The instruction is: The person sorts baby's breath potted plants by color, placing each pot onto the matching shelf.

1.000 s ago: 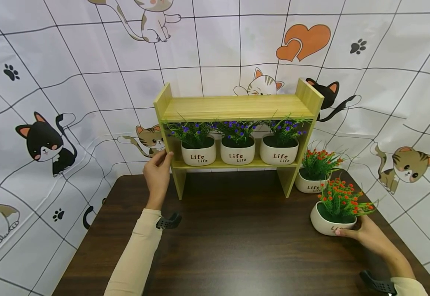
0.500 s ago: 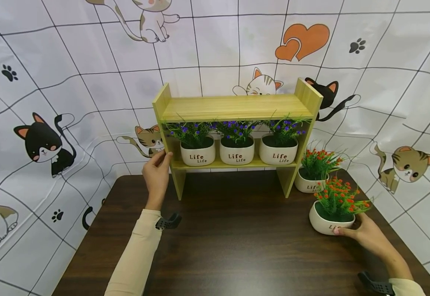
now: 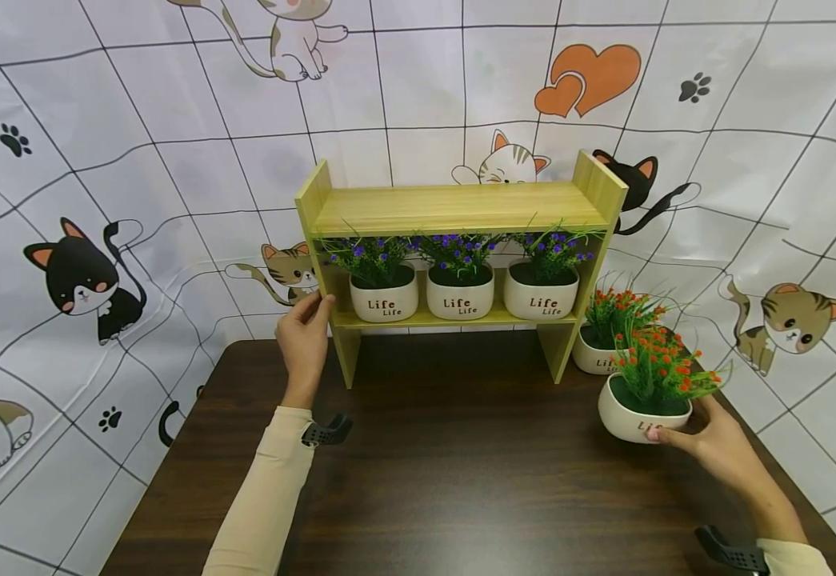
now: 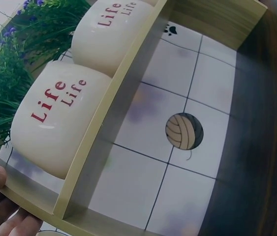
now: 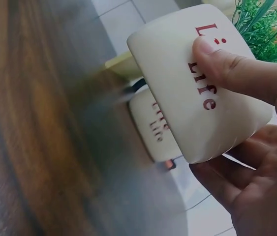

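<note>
My right hand [image 3: 723,444] grips a white flowerpot [image 5: 197,93] with orange-red flowers, thumb across its "Life" lettering and fingers round the far side. In the right wrist view its base shows raised off the tabletop. A similar flowerpot [image 3: 594,358] with orange-red flowers stands just behind it, partly covered by it. At the other side, my left hand [image 3: 305,340] pinches the left side panel of a light wooden shelf [image 3: 461,206], thumb on the front edge. Three white pots with purple flowers, the left one [image 4: 62,118] nearest that hand, line the shelf's middle board.
The dark brown table [image 3: 461,472] stretches in front of the shelf. Behind it hangs a white gridded wall covering [image 3: 425,88] with cartoon cats. The held pot is close to the table's right edge, right of the shelf's right side panel [image 3: 558,352].
My right hand has raised the flowerpot with orange-red flowers slightly and shifted it a little left, so it overlaps the pot behind more. The left hand stays on the shelf.
</note>
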`<state>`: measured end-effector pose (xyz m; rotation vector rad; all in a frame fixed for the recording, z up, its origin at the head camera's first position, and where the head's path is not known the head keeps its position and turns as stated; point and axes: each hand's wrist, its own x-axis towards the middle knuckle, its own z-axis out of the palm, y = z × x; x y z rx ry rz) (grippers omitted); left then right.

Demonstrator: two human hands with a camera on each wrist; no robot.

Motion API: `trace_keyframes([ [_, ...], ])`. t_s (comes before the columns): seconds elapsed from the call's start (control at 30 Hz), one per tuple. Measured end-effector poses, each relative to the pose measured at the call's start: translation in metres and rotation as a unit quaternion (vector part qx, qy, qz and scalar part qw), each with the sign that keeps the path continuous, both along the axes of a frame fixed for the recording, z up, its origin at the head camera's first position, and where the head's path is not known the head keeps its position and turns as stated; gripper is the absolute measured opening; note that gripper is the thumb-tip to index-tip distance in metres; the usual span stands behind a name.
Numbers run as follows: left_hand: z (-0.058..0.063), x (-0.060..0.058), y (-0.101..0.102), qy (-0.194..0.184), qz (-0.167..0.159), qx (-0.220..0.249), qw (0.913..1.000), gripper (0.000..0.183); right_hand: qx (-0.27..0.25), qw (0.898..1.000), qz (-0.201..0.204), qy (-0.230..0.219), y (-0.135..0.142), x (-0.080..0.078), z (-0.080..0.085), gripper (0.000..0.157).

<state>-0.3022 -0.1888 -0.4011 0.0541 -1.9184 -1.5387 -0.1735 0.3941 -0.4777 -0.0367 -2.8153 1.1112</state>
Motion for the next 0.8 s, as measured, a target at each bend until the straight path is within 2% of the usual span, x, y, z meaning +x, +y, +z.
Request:
trace_keyframes([
  [0.13,0.001,0.000,0.000,-0.002,0.004,0.002,1.0000,0.030,0.009,0.999,0.005,0.033,-0.006,0.001,0.009,0.103],
  [0.37,0.001,-0.001,0.000,-0.005,0.010,0.004,0.9999,0.030,-0.028,0.997,0.016,0.074,-0.019,0.003,0.031,0.079],
  [0.67,-0.001,-0.002,0.000,0.001,0.012,0.005,0.9999,0.029,-0.031,0.993,0.005,0.114,-0.036,0.001,0.056,0.081],
  [0.8,-0.001,-0.003,-0.001,0.002,0.008,0.003,1.0000,0.029,-0.054,0.990,0.009,0.129,-0.043,0.001,0.068,0.079],
])
